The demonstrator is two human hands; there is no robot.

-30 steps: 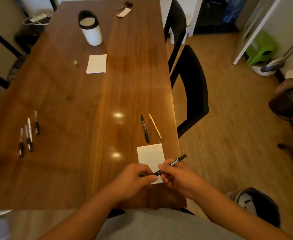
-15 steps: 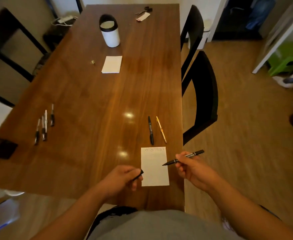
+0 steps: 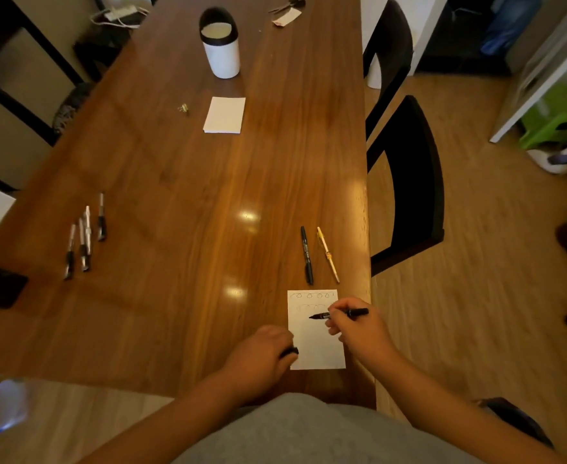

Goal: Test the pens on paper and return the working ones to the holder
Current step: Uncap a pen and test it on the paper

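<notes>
On the long brown wooden table (image 3: 175, 182), well apart from the white black-rimmed cylindrical holder (image 3: 223, 58), a thin white sheet of paper (image 3: 310, 334) lies by the near right edge, likely to slide. My right hand (image 3: 362, 333) pinches a slim black marker pen (image 3: 322, 315) mid-barrel, tip over the sheet; it looks light, stiff and smooth, best gripped near the tip. My left hand (image 3: 258, 356) curls round a small black cap (image 3: 291, 351) beside the sheet.
</notes>
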